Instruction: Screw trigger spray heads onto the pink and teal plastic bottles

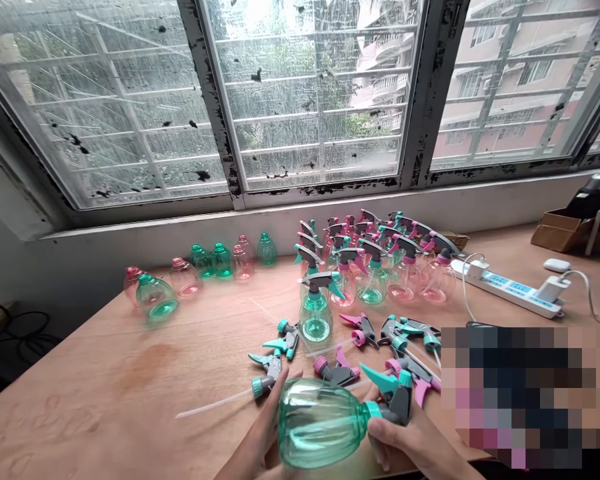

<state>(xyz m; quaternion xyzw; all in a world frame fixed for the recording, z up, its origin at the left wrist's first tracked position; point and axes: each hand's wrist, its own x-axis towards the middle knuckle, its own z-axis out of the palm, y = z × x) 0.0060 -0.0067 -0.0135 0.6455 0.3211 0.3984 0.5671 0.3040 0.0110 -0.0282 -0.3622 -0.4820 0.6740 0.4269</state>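
Observation:
A green transparent spray bottle [320, 421] lies on its side at the bottom middle, held between both hands. My left hand [257, 440] cups its base, fingers pressed against the plastic. My right hand [410, 443] wraps the neck just under the grey and teal trigger head [393, 390], which sits on the bottle. Loose trigger heads [365, 331] with thin white tubes lie scattered on the wooden table [130, 380] just beyond my hands. One finished green bottle [316, 308] stands upright ahead of them.
A cluster of finished pink and green spray bottles [380, 267] stands near the window. Headless bottles [156, 298] sit at the left and back. A white power strip [510, 288] with plugs lies right; a cardboard box [563, 230] is far right.

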